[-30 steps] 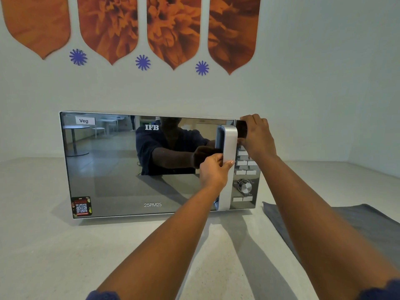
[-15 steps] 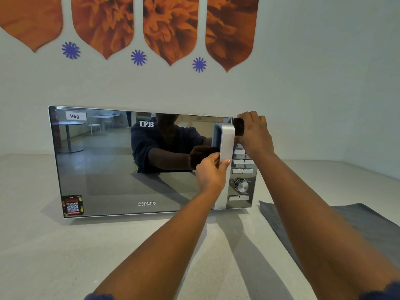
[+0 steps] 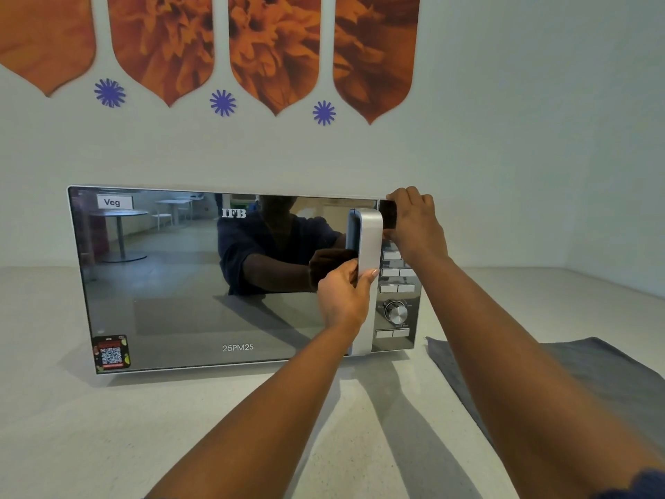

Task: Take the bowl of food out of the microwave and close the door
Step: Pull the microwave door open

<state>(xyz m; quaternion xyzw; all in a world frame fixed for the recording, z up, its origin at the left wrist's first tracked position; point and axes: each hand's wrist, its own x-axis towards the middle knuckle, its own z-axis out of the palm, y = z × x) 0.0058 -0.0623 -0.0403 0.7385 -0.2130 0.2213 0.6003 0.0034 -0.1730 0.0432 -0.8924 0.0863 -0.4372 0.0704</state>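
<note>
A silver microwave (image 3: pixel 162 282) with a mirrored door stands on the pale counter against the wall, its door flush with the body. My left hand (image 3: pixel 342 297) is wrapped around the lower half of the vertical silver door handle (image 3: pixel 369 239). My right hand (image 3: pixel 414 225) presses flat against the top right corner of the control panel (image 3: pixel 396 311), bracing the oven. The mirrored door hides the inside, so no bowl is in view.
A grey cloth (image 3: pixel 593 376) lies flat on the counter (image 3: pixel 108 426) to the right of the microwave. The wall behind carries orange petal-shaped decorations (image 3: pixel 273 48). A side wall closes in at the far right.
Both hands keep the same grip on the handle and the panel corner. The door looks unmoved; only my head view shifts slightly.
</note>
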